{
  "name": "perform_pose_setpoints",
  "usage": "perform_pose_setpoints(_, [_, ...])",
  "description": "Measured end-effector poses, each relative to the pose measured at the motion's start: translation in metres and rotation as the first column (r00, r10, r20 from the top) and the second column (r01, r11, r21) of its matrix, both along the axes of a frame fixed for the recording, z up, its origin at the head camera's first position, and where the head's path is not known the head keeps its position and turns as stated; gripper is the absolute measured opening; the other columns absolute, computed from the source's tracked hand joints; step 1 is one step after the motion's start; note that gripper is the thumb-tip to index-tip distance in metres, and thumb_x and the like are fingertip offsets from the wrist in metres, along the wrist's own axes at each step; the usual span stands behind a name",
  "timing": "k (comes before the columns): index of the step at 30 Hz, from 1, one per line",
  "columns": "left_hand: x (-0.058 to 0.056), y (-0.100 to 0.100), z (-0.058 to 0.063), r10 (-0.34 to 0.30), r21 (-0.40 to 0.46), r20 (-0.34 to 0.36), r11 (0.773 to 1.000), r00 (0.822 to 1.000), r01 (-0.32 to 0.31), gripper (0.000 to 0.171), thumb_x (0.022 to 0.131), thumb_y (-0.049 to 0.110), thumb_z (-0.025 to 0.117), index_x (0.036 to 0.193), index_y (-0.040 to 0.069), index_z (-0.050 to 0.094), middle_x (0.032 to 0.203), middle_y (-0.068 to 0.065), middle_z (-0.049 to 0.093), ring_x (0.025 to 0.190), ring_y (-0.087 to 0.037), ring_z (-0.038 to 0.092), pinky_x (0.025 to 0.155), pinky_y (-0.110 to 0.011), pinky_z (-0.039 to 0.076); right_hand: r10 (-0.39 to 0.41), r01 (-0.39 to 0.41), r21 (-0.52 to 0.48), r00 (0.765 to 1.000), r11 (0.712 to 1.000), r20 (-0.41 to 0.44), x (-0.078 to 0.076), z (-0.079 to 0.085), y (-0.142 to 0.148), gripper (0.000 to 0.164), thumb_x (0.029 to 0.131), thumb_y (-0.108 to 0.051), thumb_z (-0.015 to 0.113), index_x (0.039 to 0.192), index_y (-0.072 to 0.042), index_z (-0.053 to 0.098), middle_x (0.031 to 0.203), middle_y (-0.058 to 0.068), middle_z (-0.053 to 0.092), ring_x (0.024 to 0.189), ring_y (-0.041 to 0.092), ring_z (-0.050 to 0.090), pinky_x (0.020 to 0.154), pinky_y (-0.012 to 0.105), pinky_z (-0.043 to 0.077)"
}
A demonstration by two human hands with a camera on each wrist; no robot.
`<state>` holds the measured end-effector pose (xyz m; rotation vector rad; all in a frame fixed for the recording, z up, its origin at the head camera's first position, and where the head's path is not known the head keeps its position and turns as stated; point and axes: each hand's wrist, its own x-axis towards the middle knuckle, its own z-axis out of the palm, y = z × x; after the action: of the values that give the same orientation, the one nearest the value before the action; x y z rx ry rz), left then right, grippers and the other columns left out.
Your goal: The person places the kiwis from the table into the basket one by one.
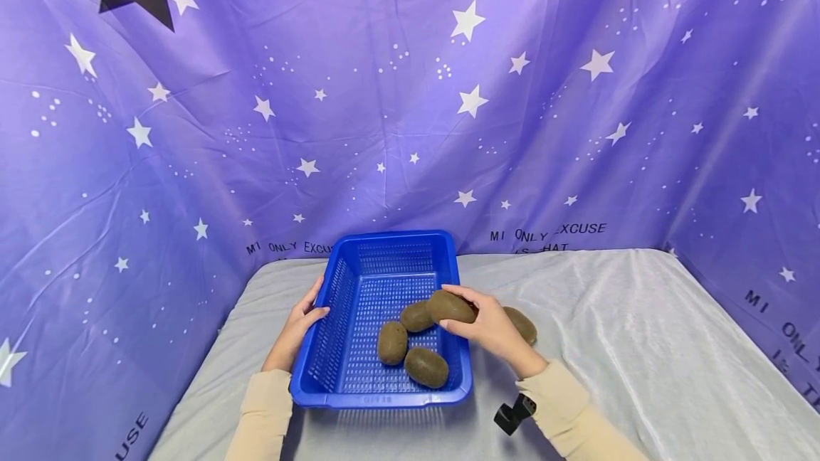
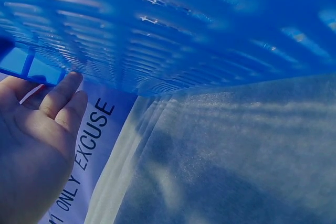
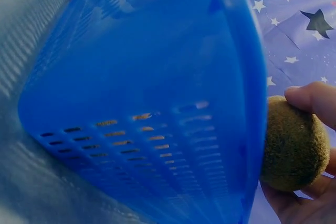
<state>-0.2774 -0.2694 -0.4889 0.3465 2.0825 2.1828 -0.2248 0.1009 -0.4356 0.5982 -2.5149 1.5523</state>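
A blue plastic basket [image 1: 374, 400] with slotted walls stands on the cloth in the head view. Three brown kiwis lie inside it: one kiwi [image 1: 393, 342] in the middle, another kiwi [image 1: 426, 367] near the front right, and a third kiwi [image 1: 416, 316] behind them. My right hand [image 1: 483, 322] holds a further kiwi [image 1: 451, 306] between thumb and fingers at the basket's right rim. The right wrist view shows the fuzzy skin of this kiwi [image 3: 294, 145] beside the rim. My left hand [image 1: 297, 329] grips the left rim, thumb on top and fingers along the outside.
Partly hidden behind my right hand, another kiwi [image 1: 520, 324] lies on the grey cloth [image 1: 640, 347] to the right of the basket. A purple curtain [image 1: 384, 91] with stars hangs around the back and sides. A black device [image 1: 514, 415] sits at my right wrist.
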Motion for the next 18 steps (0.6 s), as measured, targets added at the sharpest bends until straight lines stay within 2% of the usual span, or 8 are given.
perform_pose_setpoints(5, [0.0,-0.001,0.0,-0.007,0.0,0.005,1.0,1.0,0.007,0.068,0.094,0.004,0.047,0.152,0.017,0.014,0.155,-0.013,0.017,0.111,-0.015,0.049,0.084,-0.026,0.049,0.024,-0.022,0.046,0.999,0.999,-0.037,0.0,-0.003,-0.007,0.059,0.078,-0.03,0.076,0.13,-0.013,0.057,0.129,0.006,0.058,0.116,0.025,0.054,0.094,0.043,0.043])
perform_pose_setpoints(12, [-0.001,-0.001,0.0,-0.002,-0.006,-0.006,1.0,1.0,0.002,0.068,0.093,0.004,0.047,0.152,0.015,0.014,0.156,-0.011,0.014,0.112,-0.01,0.048,0.086,-0.024,0.048,0.043,-0.033,0.104,0.994,0.994,-0.097,0.002,-0.004,-0.016,0.057,0.076,-0.03,0.077,0.128,-0.016,0.06,0.125,0.002,0.061,0.11,0.019,0.058,0.089,0.037,0.047])
perform_pose_setpoints(18, [-0.001,-0.001,-0.001,-0.001,-0.012,-0.017,1.0,1.0,0.001,0.067,0.094,0.004,0.046,0.152,0.014,0.014,0.156,-0.012,0.015,0.111,-0.009,0.049,0.084,-0.024,0.049,0.103,-0.086,0.124,0.985,0.989,-0.14,0.001,-0.006,-0.022,0.057,0.078,-0.03,0.076,0.128,-0.01,0.059,0.124,0.007,0.061,0.108,0.022,0.058,0.088,0.037,0.047])
